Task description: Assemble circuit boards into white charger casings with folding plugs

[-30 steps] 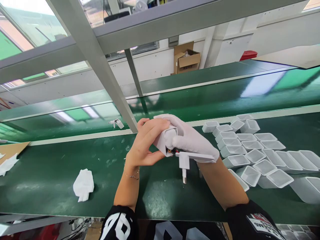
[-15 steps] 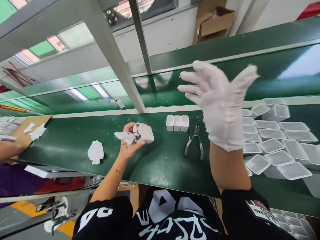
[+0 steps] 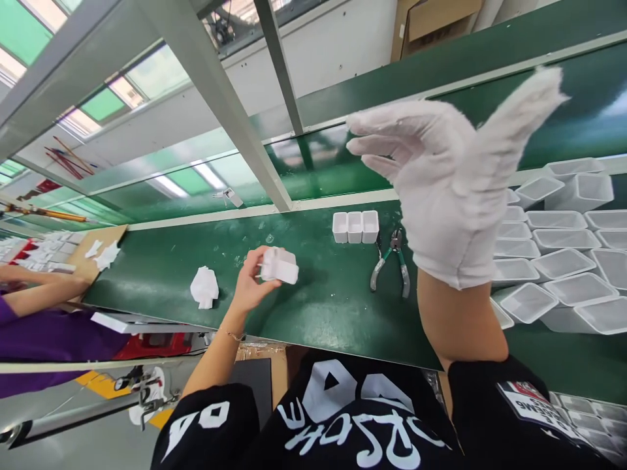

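Note:
My bare left hand (image 3: 251,282) grips a small white plastic housing (image 3: 280,265) above the green bench. Its thumb and fingers wrap the housing's left side. My right hand (image 3: 448,179), in a white glove, is raised over the right half of the bench, fingers spread and holding nothing. Below and to the left of the glove lie pliers (image 3: 392,261) with green and grey handles. Just behind the pliers stand white open-topped cups (image 3: 356,226) in a joined row. A white leaf-shaped piece (image 3: 204,287) lies to the left of my left hand.
Many white rectangular containers (image 3: 563,261) crowd the bench at right. A metal post (image 3: 235,124) rises behind the bench, with a small white part (image 3: 230,197) beyond its rear rail. At far left, a co-worker's arms (image 3: 44,290) reach beside a cardboard sheet (image 3: 91,261).
My left hand has turned the housing, so the flap and coloured wires seen before no longer show. The gloved right hand has come up closer to the camera and rightward. The view has shifted slightly.

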Action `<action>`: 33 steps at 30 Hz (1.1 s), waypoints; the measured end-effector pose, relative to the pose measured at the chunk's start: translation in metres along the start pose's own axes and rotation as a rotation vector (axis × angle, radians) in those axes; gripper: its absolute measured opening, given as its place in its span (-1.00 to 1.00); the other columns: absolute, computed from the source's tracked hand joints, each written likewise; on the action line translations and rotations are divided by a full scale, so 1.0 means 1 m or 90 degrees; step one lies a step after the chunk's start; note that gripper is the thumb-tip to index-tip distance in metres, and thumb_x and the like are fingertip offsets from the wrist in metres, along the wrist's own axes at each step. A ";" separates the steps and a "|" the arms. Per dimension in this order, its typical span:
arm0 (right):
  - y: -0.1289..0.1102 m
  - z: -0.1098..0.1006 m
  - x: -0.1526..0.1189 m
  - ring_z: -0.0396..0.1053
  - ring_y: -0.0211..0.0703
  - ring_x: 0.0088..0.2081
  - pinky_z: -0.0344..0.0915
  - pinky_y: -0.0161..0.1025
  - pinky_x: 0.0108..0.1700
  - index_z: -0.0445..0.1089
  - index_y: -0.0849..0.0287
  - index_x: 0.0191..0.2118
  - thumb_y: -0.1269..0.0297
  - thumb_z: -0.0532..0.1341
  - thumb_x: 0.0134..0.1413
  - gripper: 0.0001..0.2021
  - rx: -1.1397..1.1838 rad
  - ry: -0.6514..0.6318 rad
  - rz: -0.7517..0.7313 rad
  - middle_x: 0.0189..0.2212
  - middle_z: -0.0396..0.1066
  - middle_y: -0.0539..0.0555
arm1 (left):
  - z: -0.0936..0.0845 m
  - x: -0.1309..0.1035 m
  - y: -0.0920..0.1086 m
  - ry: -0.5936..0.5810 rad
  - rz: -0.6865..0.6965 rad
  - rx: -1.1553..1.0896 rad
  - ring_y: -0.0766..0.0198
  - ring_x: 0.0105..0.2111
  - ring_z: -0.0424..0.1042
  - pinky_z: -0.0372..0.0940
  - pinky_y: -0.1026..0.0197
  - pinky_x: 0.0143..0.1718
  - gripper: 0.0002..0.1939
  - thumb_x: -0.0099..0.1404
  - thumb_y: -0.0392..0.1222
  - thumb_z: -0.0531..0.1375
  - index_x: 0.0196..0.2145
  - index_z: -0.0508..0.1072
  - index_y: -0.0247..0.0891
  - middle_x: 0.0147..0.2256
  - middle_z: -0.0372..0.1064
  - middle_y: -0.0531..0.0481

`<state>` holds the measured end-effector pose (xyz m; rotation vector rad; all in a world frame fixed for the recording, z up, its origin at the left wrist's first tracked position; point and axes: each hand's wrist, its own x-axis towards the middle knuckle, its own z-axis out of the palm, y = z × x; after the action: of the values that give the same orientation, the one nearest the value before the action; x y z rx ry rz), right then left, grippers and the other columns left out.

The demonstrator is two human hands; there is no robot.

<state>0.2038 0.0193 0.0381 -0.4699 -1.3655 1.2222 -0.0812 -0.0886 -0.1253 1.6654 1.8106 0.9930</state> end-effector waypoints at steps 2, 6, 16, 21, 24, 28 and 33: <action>-0.001 0.000 -0.001 0.51 -0.11 0.08 0.40 -0.13 0.27 0.43 -0.05 -0.20 0.09 -0.33 0.45 -0.43 -0.018 0.012 -0.010 -0.02 0.56 0.01 | 0.000 -0.001 0.000 -0.005 -0.002 0.001 -0.07 0.02 0.44 0.26 -0.15 0.16 -0.32 0.08 0.30 0.39 0.03 0.46 -0.15 -0.01 0.45 -0.18; -0.002 0.000 -0.005 0.48 -0.04 0.12 0.36 -0.08 0.31 0.50 0.03 -0.19 -0.23 -0.17 0.40 -0.39 0.040 -0.003 -0.032 -0.04 0.56 0.06 | 0.000 0.002 -0.003 -0.019 -0.001 0.016 -0.09 0.03 0.43 0.19 -0.20 0.22 -0.29 0.00 0.27 0.46 0.02 0.48 -0.15 -0.06 0.47 -0.15; -0.004 0.001 -0.009 0.52 -0.10 0.04 0.40 -0.09 0.27 0.53 -0.03 -0.23 0.19 -0.37 0.44 -0.33 0.042 -0.019 -0.035 -0.09 0.57 0.06 | 0.003 0.008 -0.012 0.003 -0.005 0.083 -0.09 0.03 0.42 0.26 -0.11 0.08 -0.35 0.20 0.34 0.25 0.04 0.43 -0.20 0.03 0.40 -0.24; 0.009 0.007 -0.005 0.50 -0.13 0.05 0.33 -0.07 0.31 0.50 0.01 -0.22 -0.07 -0.22 0.46 -0.43 0.056 -0.029 0.008 -0.07 0.56 0.05 | 0.006 0.011 0.015 -0.027 0.042 0.180 -0.09 -0.07 0.39 0.07 -0.21 0.11 -0.43 0.10 0.14 0.37 0.01 0.49 -0.17 -0.12 0.49 -0.18; 0.028 0.015 -0.002 0.45 -0.12 0.09 0.26 -0.06 0.31 0.49 0.05 -0.17 -0.25 -0.07 0.37 -0.45 0.025 -0.074 0.052 -0.02 0.53 0.06 | -0.004 0.020 0.052 -0.029 0.124 0.225 -0.08 0.03 0.34 -0.01 -0.15 0.15 -0.43 0.14 0.01 0.33 0.11 0.45 -0.08 0.02 0.49 -0.15; 0.047 0.024 0.000 0.42 -0.08 0.09 0.33 -0.04 0.22 0.44 0.10 -0.03 -0.33 0.10 0.22 -0.42 -0.005 -0.150 0.102 0.08 0.46 0.11 | -0.023 0.036 0.110 0.017 0.386 0.296 -0.06 0.15 0.32 -0.12 -0.08 0.20 -0.51 0.32 -0.03 0.20 0.18 0.34 -0.08 0.08 0.50 -0.13; 0.043 0.030 -0.010 0.47 -0.14 -0.11 0.46 -0.16 -0.08 0.26 0.06 0.23 -0.18 0.17 0.28 -0.44 0.090 -0.278 0.171 0.02 0.46 0.11 | -0.036 0.049 0.165 0.068 0.564 0.349 0.00 0.10 0.43 -0.19 -0.06 0.28 -0.58 0.44 -0.04 0.13 0.20 0.28 -0.09 0.04 0.53 -0.13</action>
<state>0.1633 0.0150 0.0037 -0.3011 -1.6003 1.7035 -0.0117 -0.0481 0.0311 2.9402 1.4600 0.9485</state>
